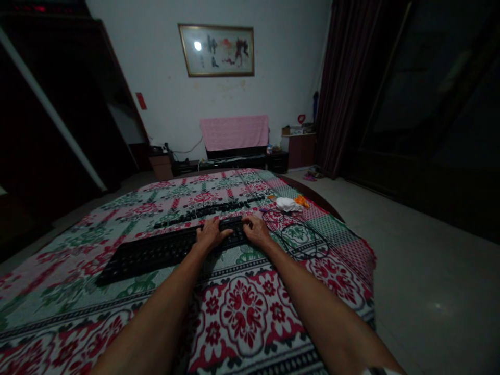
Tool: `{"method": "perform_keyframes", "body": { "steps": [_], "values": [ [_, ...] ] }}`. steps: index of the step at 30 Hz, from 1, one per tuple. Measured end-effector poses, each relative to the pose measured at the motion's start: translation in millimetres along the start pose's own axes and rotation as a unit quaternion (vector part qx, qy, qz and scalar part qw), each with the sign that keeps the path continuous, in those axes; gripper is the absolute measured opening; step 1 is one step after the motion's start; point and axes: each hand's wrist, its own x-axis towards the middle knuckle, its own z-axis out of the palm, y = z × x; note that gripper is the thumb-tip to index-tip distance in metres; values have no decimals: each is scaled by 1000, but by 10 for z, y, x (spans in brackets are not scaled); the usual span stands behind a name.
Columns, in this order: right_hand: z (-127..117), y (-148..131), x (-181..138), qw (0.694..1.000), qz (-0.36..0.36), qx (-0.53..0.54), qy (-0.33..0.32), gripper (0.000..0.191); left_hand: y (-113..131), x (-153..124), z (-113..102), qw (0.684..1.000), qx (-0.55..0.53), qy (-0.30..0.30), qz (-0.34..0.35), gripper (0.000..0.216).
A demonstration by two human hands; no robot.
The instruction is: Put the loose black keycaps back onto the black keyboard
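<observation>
A long black keyboard (pixel 152 252) lies slantwise on the patterned cloth in front of me. My left hand (pixel 211 233) rests on its right-hand part, thumb stretched out to the side and the other fingers laid over the far side. At the keyboard's right end is my right hand (pixel 255 230), its fingers bent together over the keys; anything between the fingertips is hidden. Behind the keyboard runs a scattered row of small black pieces (pixel 219 209) that look like loose keycaps. A thin black cable (pixel 312 255) lies looped to the right of my right hand.
A crumpled white bundle (pixel 288 204) and something orange (pixel 301 201) sit near the right edge of the cloth-covered table (pixel 242 312). Beyond are a low stand with a pink cloth (pixel 234 133), a cabinet (pixel 300 151) and dark curtains (pixel 347 83). Tiled floor (pixel 429 291) lies to the right.
</observation>
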Motion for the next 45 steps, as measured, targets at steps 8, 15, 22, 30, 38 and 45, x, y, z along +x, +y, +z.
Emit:
{"method": "perform_keyframes", "body": {
  "steps": [8, 15, 22, 30, 38, 45],
  "values": [
    [-12, -13, -21, 999, -16, -27, 14, 26, -37, 109, -49, 999, 43, -9, 11, 82],
    [-25, -50, -15, 999, -6, -40, 15, 26, -99, 162, -63, 998, 44, -6, 37, 90],
    [-13, -35, 16, 999, 0, -33, -2, 28, -124, 89, 23, 999, -19, 31, 33, 87],
    [-12, -41, 30, 998, 16, -63, -14, 28, -137, 87, 71, 997, -35, 56, 38, 79],
    [5, -41, 35, 998, 7, -68, -6, 28, -140, 82, 57, 997, -35, 56, 47, 77],
    [8, -99, 20, 997, -3, -75, 6, 27, -136, 92, 49, 997, -41, 51, 47, 76]
  ]
}}
